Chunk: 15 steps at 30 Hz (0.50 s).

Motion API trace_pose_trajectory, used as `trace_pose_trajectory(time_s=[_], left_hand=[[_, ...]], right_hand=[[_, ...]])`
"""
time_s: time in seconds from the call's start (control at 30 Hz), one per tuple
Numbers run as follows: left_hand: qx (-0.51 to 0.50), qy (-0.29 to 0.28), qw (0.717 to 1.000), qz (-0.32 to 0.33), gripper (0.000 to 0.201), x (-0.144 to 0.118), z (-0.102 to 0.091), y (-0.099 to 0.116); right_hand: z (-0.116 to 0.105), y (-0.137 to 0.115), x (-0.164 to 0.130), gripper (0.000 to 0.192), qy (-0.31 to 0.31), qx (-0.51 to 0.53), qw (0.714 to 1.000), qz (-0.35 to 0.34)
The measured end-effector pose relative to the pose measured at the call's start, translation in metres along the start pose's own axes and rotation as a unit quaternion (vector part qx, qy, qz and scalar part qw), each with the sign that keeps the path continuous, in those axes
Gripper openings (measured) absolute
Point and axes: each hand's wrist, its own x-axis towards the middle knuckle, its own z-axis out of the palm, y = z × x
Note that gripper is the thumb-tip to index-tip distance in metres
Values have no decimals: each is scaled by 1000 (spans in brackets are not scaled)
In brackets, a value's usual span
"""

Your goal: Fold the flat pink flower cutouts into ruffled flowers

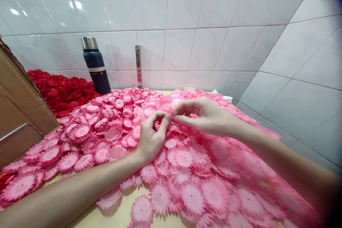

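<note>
Both hands meet above a wide heap of pink flower-shaped discs [184, 157], fringed at the edges and many with a small hole in the middle. My left hand [153, 133] is closed, its thumb and forefinger pinched together at the tips. Close against it, my right hand [199, 115] also makes a pinch with thumb and forefinger, its other fingers curled. Whatever lies between the fingertips is too small or too hidden to name. Pink discs spread beneath and around both hands.
A dark blue bottle [97, 69] with a steel cap stands at the back left, beside a pile of red discs [64, 89]. A cardboard box [21, 103] borders the left side. A metal strip [138, 66] is upright against the white tiled wall [184, 3].
</note>
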Motion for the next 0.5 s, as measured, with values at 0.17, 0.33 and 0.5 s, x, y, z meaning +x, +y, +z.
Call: trace_pose_trajectory(time_s=[0.17, 0.33, 0.5], left_hand=[[-12, -9, 1000, -9, 16, -1, 0, -1], [-5, -8, 1000, -6, 15, 0, 0, -2], [-7, -7, 1000, -4, 15, 1, 1, -2]], right_hand=[[1, 3, 1, 7, 28, 39, 999, 6], [2, 3, 1, 6, 24, 49, 998, 2], [1, 4, 0, 4, 29, 40, 999, -5]])
